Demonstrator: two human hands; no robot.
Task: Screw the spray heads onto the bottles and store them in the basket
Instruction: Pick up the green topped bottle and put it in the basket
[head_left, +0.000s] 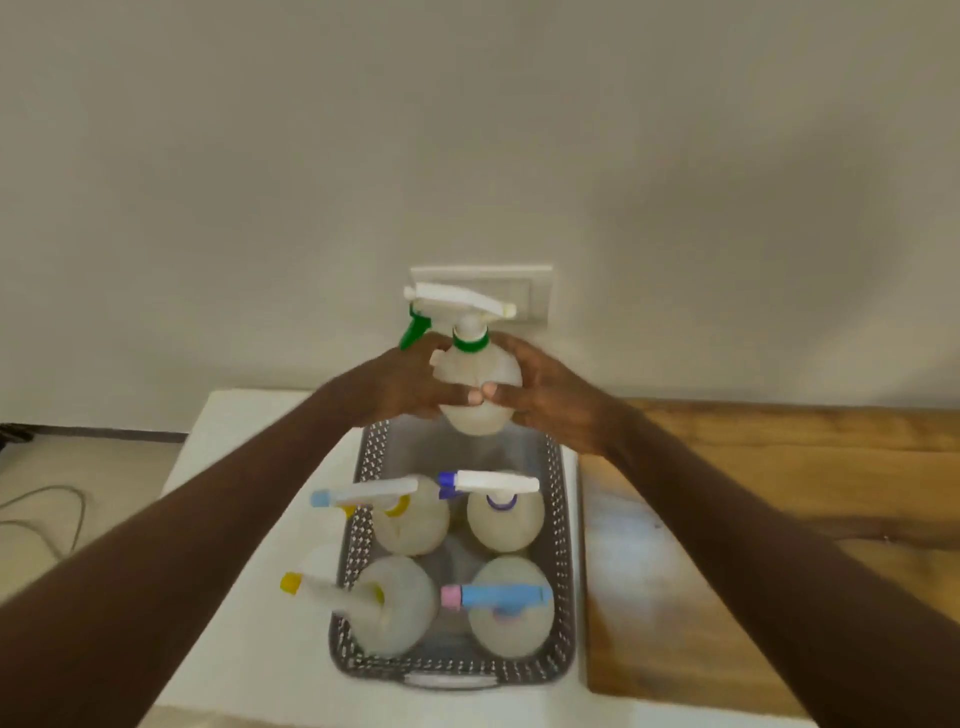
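Bottle (480, 387) w/ green head, both hands (410, 382) (545, 395), above basket (563, 519).

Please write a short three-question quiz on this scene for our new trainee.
1. How many bottles stand in the grey basket?
2. True or false: the green-collared bottle rests on the basket floor.
3. Which hands hold that bottle: (a) left only, (b) right only, (c) both?

Key:
1. Four.
2. False; it is held above the basket's empty far end.
3. (c): the left hand and right hand clasp its body from both sides.
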